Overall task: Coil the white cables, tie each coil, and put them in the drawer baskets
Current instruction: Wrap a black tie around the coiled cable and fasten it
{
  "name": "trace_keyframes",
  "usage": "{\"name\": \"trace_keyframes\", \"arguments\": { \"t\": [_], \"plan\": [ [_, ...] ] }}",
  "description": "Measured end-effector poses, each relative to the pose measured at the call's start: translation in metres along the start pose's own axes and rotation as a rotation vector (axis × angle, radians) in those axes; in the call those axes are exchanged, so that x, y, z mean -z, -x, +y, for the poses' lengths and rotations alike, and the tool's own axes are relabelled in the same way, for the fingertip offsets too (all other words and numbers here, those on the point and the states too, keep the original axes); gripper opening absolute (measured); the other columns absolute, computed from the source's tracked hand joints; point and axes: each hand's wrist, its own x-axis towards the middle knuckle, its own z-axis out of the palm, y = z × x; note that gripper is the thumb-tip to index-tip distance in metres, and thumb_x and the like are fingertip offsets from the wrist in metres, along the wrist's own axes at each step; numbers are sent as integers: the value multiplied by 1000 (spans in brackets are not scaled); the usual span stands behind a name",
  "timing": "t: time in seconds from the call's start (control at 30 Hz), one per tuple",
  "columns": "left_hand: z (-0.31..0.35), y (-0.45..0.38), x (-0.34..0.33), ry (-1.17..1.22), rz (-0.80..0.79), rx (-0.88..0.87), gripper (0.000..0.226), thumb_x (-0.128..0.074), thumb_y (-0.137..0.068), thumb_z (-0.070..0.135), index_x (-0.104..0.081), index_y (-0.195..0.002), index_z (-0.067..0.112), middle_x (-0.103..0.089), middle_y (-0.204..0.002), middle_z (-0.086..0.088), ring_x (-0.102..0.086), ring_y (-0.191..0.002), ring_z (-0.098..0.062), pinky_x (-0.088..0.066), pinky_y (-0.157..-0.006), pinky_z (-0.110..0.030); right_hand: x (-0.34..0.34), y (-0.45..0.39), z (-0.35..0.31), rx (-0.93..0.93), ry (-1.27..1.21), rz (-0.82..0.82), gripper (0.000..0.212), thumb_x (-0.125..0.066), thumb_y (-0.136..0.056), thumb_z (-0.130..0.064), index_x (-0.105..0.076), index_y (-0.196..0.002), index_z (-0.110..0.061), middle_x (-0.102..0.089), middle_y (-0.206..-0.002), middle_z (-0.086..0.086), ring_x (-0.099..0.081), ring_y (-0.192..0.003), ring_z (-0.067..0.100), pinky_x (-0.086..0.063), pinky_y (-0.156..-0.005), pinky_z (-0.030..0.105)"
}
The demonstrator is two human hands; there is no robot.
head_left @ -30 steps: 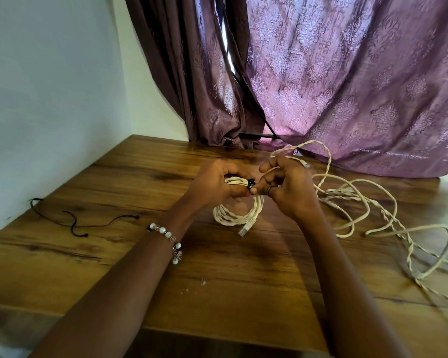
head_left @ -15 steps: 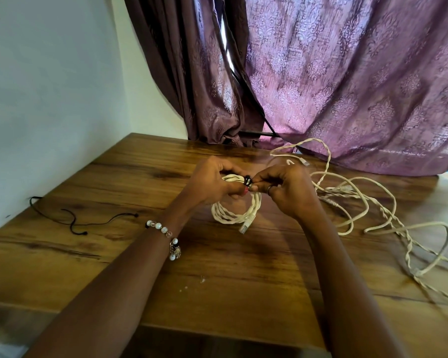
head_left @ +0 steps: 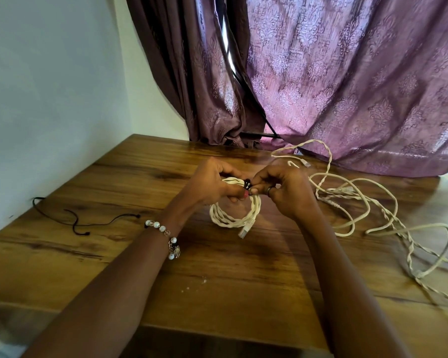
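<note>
A thin black cord (head_left: pixel 83 220) lies loose at the left of the wooden surface (head_left: pixel 217 275), near the wall. At the middle, the left hand (head_left: pixel 212 186) grips the top of a coiled white cable (head_left: pixel 233 215), whose loop hangs toward the viewer, its plug end (head_left: pixel 245 231) pointing down and near. The right hand (head_left: pixel 285 192) pinches a black tie (head_left: pixel 247 184) wrapped on the coil's top. To the right, uncoiled white cables (head_left: pixel 360 202) sprawl, trailing toward the right edge.
</note>
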Motion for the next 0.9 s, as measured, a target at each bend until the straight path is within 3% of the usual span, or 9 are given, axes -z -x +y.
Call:
{"name": "trace_keyframes", "arguments": {
  "t": [0.2, 0.33, 0.4, 0.5, 0.7, 0.77, 0.83, 0.9],
  "plan": [
    [3, 1, 0, -13, -25, -20, 31, -80, -64, -8, -71, -92, -1, -69, -80, -4, -66, -56, -10, -51, -49, -17, 2, -1, -3, -120, -79, -13, 48, -72, -70, 15, -46, -79, -24, -67, -68, 4, -69, -63, 12, -54, -62, 23],
    [4, 2, -1, -20, -37, -25, 32, -79, -65, -9, -70, -95, -4, -70, -80, -8, -64, -52, -8, -49, -48, -16, 8, -2, -9, -111, -150, -93, 41, -50, -79, 24, -42, -81, -16, -59, -72, 29, -66, -58, 22, -50, -51, 16],
    [5, 3, -2, -14, -37, -30, 33, -80, -64, -9, -70, -95, -3, -70, -81, -10, -64, -53, -8, -49, -48, -16, 10, -1, -11, -100, -173, -117, 40, -45, -81, 26, -42, -82, -14, -56, -71, 27, -63, -51, 15, -51, -49, 18],
    [5, 2, -2, 3, -32, -37, 33, -80, -63, -9, -70, -93, -5, -70, -82, -12, -65, -55, -11, -50, -47, -17, 9, 0, -12, -126, -194, -126, 47, -53, -76, 27, -42, -82, -18, -62, -72, 19, -64, -54, 9, -54, -55, 19],
    [3, 1, 0, 7, -40, -34, 33, -81, -63, -9, -71, -94, -5, -71, -81, -7, -66, -57, -11, -51, -48, -18, 10, 0, -16, -116, -208, -109, 48, -58, -75, 24, -43, -82, -21, -65, -77, 22, -64, -56, 9, -52, -55, 18],
    [4, 1, 0, 11, -54, -39, 33, -80, -63, -10, -71, -95, -6, -70, -79, -5, -66, -55, -10, -50, -48, -17, 9, 0, -15, -98, -144, -105, 49, -61, -74, 22, -42, -82, -23, -67, -76, 19, -67, -60, 17, -55, -57, 21],
    [4, 1, 1, 20, -68, -37, 33, -79, -63, -11, -70, -95, -6, -70, -78, -4, -65, -53, -8, -49, -48, -15, 10, -1, -15, -99, -137, -109, 46, -60, -76, 21, -43, -82, -21, -64, -77, 24, -65, -60, 24, -55, -56, 22],
    [4, 1, 1, 28, -79, -31, 34, -79, -64, -11, -70, -96, -6, -70, -78, -5, -65, -54, -8, -50, -48, -16, 9, -2, -17, -106, -155, -101, 38, -55, -81, 20, -44, -82, -16, -57, -79, 29, -61, -58, 19, -53, -53, 20]
  ]
}}
